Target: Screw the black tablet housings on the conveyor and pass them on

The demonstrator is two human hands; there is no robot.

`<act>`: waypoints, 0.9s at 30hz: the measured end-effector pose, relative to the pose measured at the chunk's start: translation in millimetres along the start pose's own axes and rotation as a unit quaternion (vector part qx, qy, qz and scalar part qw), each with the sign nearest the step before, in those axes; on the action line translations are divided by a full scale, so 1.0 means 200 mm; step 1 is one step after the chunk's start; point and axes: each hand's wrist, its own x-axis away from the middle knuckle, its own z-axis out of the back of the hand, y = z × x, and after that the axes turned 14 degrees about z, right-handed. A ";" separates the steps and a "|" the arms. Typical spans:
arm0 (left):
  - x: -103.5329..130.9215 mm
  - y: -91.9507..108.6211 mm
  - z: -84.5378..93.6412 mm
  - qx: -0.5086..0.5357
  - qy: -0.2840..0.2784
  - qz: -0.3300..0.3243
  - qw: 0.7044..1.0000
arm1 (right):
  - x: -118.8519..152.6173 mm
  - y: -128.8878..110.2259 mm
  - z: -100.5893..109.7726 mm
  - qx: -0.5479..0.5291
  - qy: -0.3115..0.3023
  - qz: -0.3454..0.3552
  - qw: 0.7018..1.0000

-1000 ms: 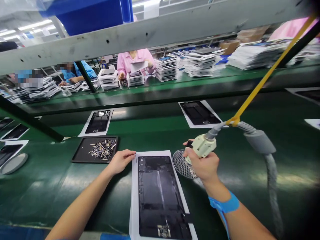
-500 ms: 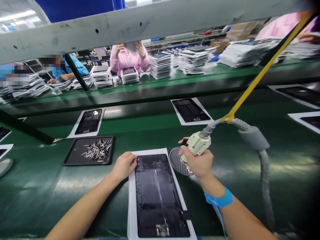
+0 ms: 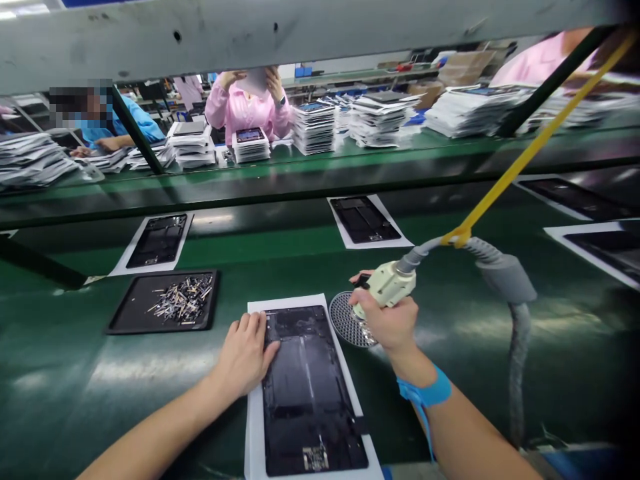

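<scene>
My left hand (image 3: pixel 245 353) rests on the upper left edge of a black tablet housing (image 3: pixel 307 387), its thumb stretched out over the panel and apart from the fingers. The housing lies on a white sheet (image 3: pixel 255 413). My right hand (image 3: pixel 393 323) is wrapped round a pale green electric screwdriver (image 3: pixel 393 283) with a grey cable (image 3: pixel 517 373). Its lower end is partly hidden by my hand. Just beneath it sits a round perforated dish (image 3: pixel 350 320) with small shiny bits at its lower edge. A blue band (image 3: pixel 433 393) circles my right wrist.
A black tray (image 3: pixel 135 307) of small metal parts (image 3: pixel 185 300) stands left. More housings on sheets (image 3: pixel 157 240) (image 3: pixel 365 219) lie farther back. A yellow strap (image 3: pixel 540 140) holds the cable. Beyond a ledge are paper stacks (image 3: pixel 315 127) and people in pink (image 3: pixel 250 110) and blue.
My left hand has slid slightly down the housing's edge, and its bunched fingers have spread, with the thumb now out over the panel. The view has shifted slightly; my right hand keeps its hold.
</scene>
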 end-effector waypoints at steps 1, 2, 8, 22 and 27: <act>0.00 0.00 0.00 0.003 -0.001 -0.001 1.000 | -0.01 0.00 0.00 -0.002 -0.003 0.001 1.000; -0.01 0.00 -0.01 0.009 -0.001 0.000 1.000 | -0.03 0.00 0.00 -0.010 -0.002 0.001 1.000; -0.19 -0.14 -0.05 0.169 -0.024 0.081 0.982 | -0.12 -0.02 -0.06 -0.131 0.063 0.002 0.989; -0.25 -0.18 -0.06 0.219 -0.047 0.088 0.971 | -0.09 0.13 -0.11 -0.044 0.087 0.037 0.995; -0.25 -0.18 -0.05 0.222 -0.051 0.091 0.970 | -0.09 0.16 -0.11 -0.045 0.089 0.047 0.994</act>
